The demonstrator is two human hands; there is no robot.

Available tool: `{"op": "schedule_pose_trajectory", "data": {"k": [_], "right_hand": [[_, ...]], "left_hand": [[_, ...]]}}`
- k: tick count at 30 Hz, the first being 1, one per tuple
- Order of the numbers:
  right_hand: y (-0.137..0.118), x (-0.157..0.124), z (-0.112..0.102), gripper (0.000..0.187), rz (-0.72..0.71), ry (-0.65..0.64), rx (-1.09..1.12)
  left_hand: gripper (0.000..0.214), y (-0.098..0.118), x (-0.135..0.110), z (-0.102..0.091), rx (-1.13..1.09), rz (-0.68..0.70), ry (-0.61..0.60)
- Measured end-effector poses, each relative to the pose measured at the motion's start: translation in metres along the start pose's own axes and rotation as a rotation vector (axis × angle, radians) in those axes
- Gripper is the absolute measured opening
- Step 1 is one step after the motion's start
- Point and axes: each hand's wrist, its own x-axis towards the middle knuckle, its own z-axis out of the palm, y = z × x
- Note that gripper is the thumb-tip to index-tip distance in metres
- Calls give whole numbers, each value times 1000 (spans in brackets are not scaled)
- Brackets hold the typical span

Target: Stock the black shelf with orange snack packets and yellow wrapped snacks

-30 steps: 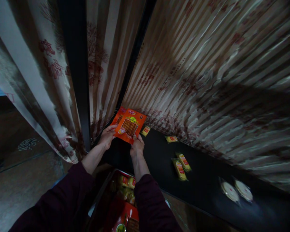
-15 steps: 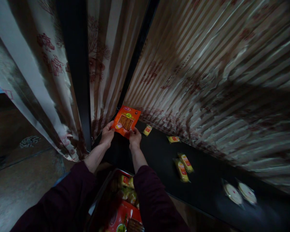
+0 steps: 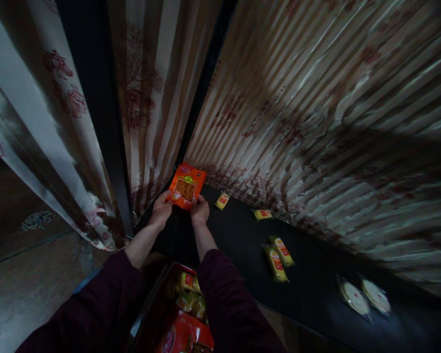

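An orange snack packet [image 3: 185, 186] with a window showing brown sticks is held between both hands over the far left corner of the black shelf [image 3: 235, 240]. My left hand [image 3: 162, 210] pinches its lower left edge. At its lower right edge, my right hand [image 3: 200, 210] grips it with the thumb on the front. Just right of the packet lies a small yellow wrapped snack [image 3: 222, 200]. Whether the packet touches the shelf or the curtain behind, I cannot tell.
Along the shelf lie another yellow snack [image 3: 262, 214], a pair of yellow packs [image 3: 275, 264] and two round white wrapped items [image 3: 355, 298]. Below my forearms stands a box [image 3: 147, 306] holding yellow snacks and a red packet [image 3: 185, 336]. A pleated curtain [image 3: 279, 108] and a dark post [image 3: 99, 98] bound the shelf.
Both hands have carried the orange packet slightly left and a little lower, toward the shelf's corner. The camera view has shifted slightly. Snacks on the shelf stay as they were.
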Motion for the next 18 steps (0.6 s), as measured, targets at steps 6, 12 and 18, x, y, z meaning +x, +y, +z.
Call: {"op": "schedule_pose_trajectory", "data": {"k": [6, 12, 18], "right_hand": [[-5, 0, -1, 22, 114, 13, -198], [-6, -4, -3, 19, 107, 8, -220], [-4, -15, 2, 20, 52, 71, -245]], "left_hand": [[36, -2, 4, 0, 86, 29, -3], [31, -4, 7, -4, 170, 10, 2], [33, -9, 12, -7, 224, 38, 3]]}}
